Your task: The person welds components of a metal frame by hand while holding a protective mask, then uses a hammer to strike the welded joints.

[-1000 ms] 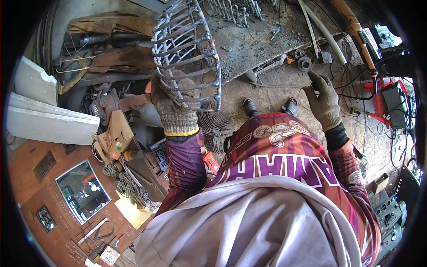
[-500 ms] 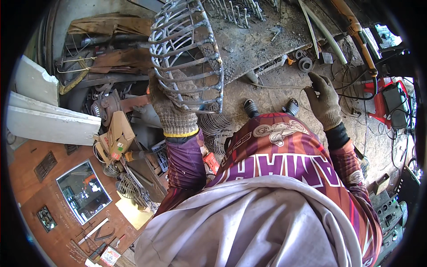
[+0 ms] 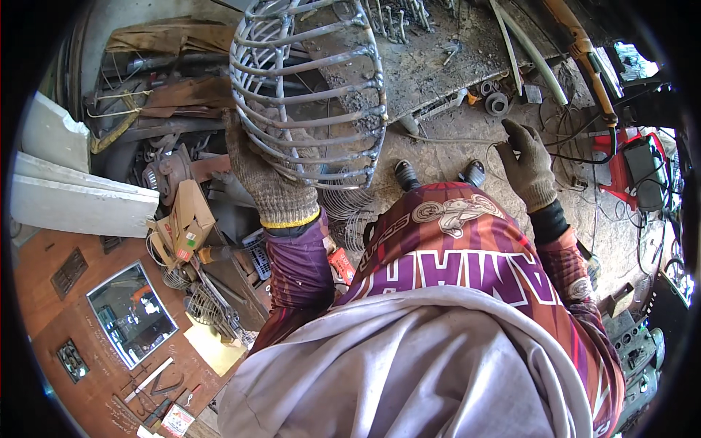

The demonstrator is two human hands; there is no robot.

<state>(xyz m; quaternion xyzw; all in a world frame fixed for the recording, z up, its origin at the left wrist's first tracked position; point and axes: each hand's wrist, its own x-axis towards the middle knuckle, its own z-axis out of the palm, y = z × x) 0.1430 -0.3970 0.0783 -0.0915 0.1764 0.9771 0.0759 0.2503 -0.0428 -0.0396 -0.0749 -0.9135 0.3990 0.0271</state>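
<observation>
My left hand, in a brown knit glove with a yellow cuff, grips the lower rim of a round cage made of bent metal rods. The cage is lifted in front of me, over the edge of a dirty metal workbench. To the right, my gloved right hand hovers with fingers loosely spread, holding nothing, near thin wires lying on the ground below the bench. My shoes show between both arms.
Scrap metal and rods are piled at the left, with a cardboard box and wire fan guards below. White boards lean at far left. A yellow-handled tool and a red machine stand at the right.
My left hand has raised the metal cage higher and tipped it toward the bench. My right hand has drawn back slightly from the bench edge.
</observation>
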